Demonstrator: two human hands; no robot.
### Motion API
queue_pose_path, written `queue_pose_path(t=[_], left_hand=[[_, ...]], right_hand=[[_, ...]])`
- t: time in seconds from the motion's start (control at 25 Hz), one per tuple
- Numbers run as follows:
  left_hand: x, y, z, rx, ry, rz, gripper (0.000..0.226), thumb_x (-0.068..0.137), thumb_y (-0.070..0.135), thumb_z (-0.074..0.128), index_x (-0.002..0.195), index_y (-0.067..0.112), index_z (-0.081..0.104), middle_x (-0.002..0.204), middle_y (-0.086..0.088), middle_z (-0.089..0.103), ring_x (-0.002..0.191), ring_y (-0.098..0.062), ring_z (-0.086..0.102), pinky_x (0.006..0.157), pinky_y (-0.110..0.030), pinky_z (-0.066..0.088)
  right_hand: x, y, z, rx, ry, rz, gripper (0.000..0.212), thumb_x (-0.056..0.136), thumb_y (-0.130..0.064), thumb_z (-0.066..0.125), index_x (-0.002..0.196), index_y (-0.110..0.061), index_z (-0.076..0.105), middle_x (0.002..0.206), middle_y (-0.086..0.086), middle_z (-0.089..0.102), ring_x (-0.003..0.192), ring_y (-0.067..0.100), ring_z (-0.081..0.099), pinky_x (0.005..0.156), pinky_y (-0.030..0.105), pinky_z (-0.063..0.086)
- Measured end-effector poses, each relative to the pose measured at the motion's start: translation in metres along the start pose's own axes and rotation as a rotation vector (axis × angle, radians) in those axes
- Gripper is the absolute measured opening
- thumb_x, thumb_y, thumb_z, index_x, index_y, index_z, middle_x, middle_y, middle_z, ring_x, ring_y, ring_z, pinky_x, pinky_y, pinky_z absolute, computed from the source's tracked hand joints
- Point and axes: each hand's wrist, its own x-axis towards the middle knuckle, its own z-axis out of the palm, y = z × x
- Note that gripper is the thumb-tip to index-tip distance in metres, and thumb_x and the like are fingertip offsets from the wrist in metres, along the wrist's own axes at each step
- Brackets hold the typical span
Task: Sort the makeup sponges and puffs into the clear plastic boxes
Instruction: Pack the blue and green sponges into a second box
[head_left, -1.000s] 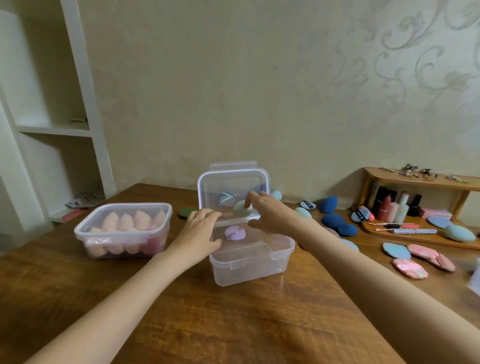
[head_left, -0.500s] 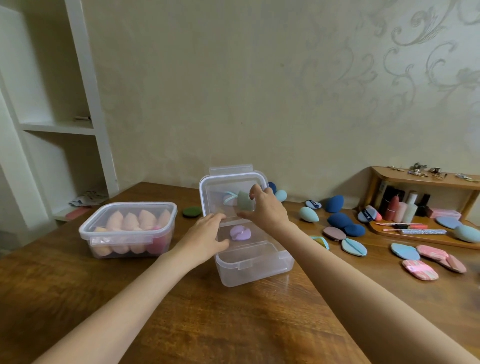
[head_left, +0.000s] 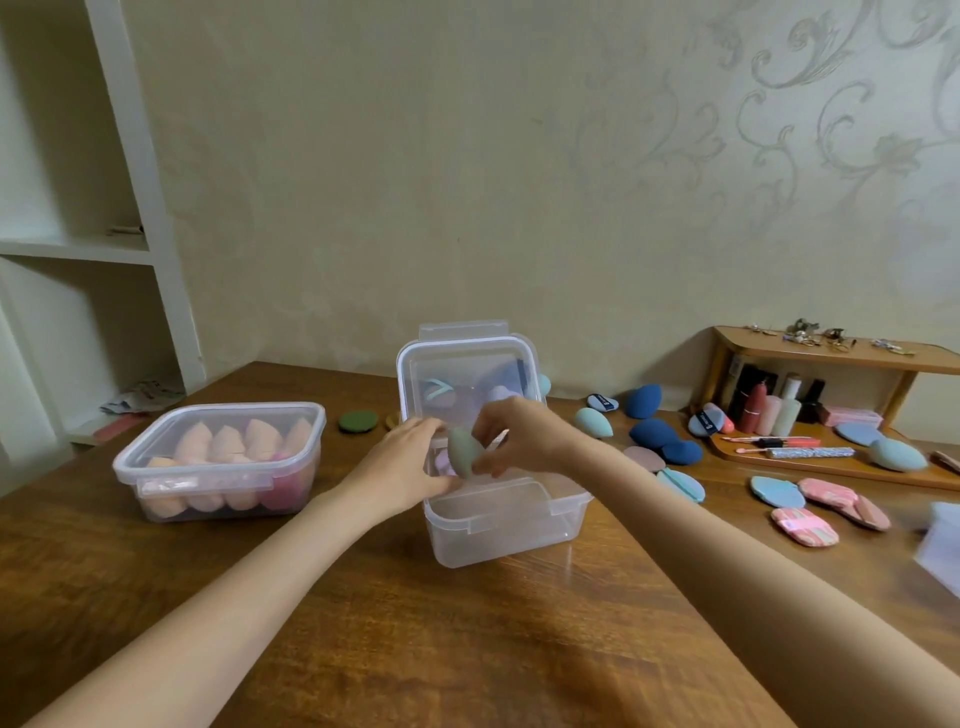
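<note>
My right hand pinches a pale green makeup sponge over the open clear box in the middle of the table. A lilac puff lies inside that box, and its lid stands upright behind. My left hand rests on the box's left rim with relaxed fingers. A second clear box at the left is lidded and full of peach and pink sponges. Blue sponges and flat puffs lie loose at the right.
A low wooden shelf with cosmetic bottles and trinkets stands at the back right. A dark green round puff lies behind the boxes. White wall shelving rises at the far left. A pale object sits at the right edge.
My right hand has brought the green sponge down from in front of the lid to just above the open box. My left hand has stayed on the rim.
</note>
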Motion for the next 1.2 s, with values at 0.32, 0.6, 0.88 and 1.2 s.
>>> queue_pose_path(t=[0.32,0.6,0.88,1.2], left_hand=[[0.011,0.012,-0.001,0.132,-0.104,0.005,0.051,0.080,0.018,0.068,0.128,0.019,0.049,0.129,-0.002,0.041,0.113,-0.019,0.050,0.090,-0.029,0.050],[0.027,0.032,-0.005,0.532,-0.199,0.025,0.037,0.084,0.022,0.065,0.113,0.011,0.045,0.120,-0.011,0.040,0.100,-0.024,0.050,0.071,-0.028,0.041],[0.037,0.032,0.008,0.725,-0.176,0.072,0.048,0.085,0.021,0.064,0.125,0.010,0.038,0.127,-0.012,0.043,0.117,-0.028,0.043,0.082,-0.030,0.041],[0.039,0.024,0.014,0.788,-0.138,0.060,0.053,0.085,0.023,0.065,0.127,0.009,0.035,0.127,-0.010,0.042,0.115,-0.028,0.043,0.076,-0.030,0.038]], right_hand=[[0.006,-0.004,0.037,-0.079,-0.042,0.005,0.036,0.080,-0.009,0.070,0.113,-0.004,0.058,0.108,0.015,0.068,0.086,0.026,0.069,0.077,0.028,0.055],[-0.003,0.024,-0.029,0.332,0.064,0.091,0.008,0.090,-0.004,0.054,0.091,-0.004,0.062,0.088,0.019,0.071,0.067,0.021,0.066,0.074,0.031,0.057],[0.021,0.110,-0.060,-0.204,0.389,0.334,0.031,0.095,-0.008,0.038,0.117,-0.004,0.059,0.118,0.017,0.063,0.106,0.031,0.058,0.083,0.034,0.045],[0.050,0.145,-0.026,-0.475,0.099,0.442,0.042,0.098,-0.041,0.031,0.107,-0.013,0.061,0.132,0.013,0.047,0.125,0.033,0.039,0.104,0.047,0.034]])
